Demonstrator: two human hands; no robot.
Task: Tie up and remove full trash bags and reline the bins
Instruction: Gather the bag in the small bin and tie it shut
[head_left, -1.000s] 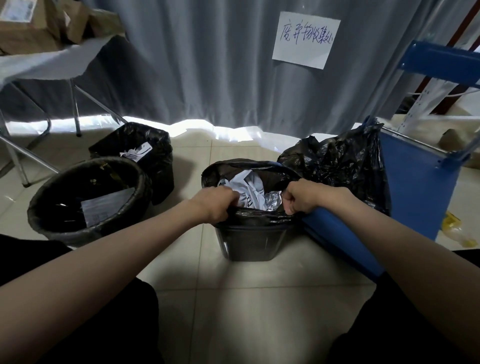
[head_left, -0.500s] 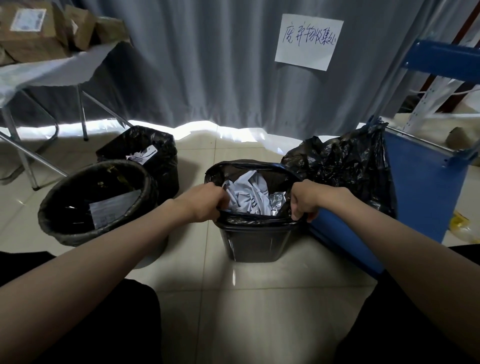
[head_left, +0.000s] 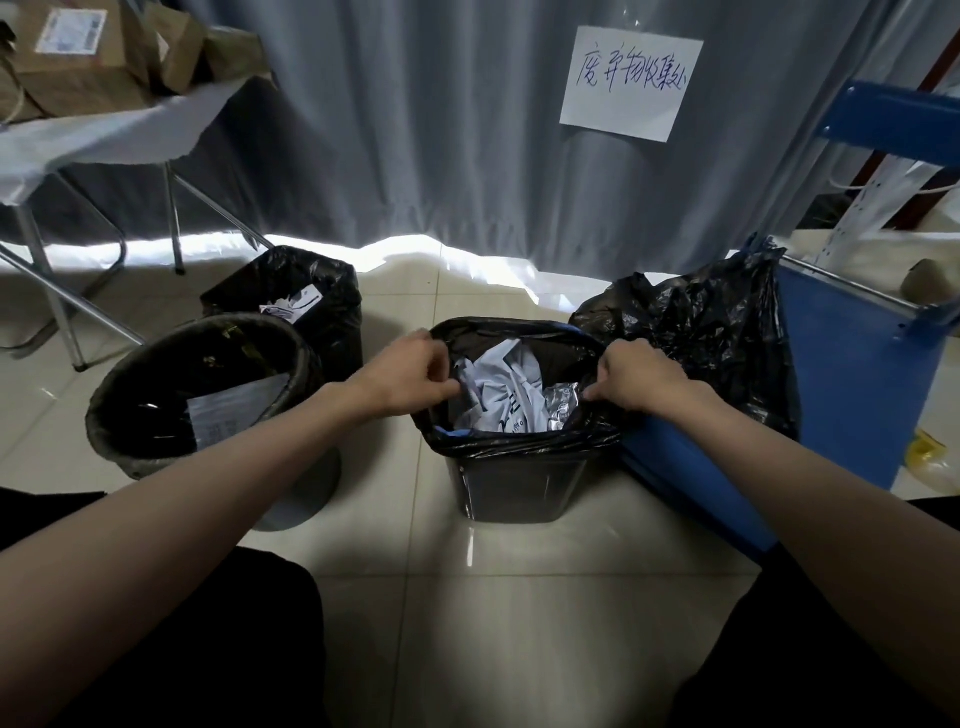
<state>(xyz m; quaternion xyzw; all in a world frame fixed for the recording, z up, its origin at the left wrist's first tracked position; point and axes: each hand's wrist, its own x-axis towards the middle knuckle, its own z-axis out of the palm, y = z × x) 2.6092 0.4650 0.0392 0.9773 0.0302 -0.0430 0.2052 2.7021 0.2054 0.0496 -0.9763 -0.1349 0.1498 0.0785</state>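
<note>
I see the left hand (head_left: 410, 374) pinching the left rim of the black trash bag (head_left: 519, 441) and the right hand (head_left: 636, 376) pinching its right rim. The bag lines the small dark bin (head_left: 514, 488) on the tiled floor (head_left: 519, 597), crumpled paper (head_left: 498, 389) inside. A round bin (head_left: 202, 395) stands to its left.

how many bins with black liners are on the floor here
3. A square bin in the centre, its bag gripped by both hands; a round bin to its left; a smaller bin behind the round one, partly hidden. The loose black bag at right may cover another.
</note>
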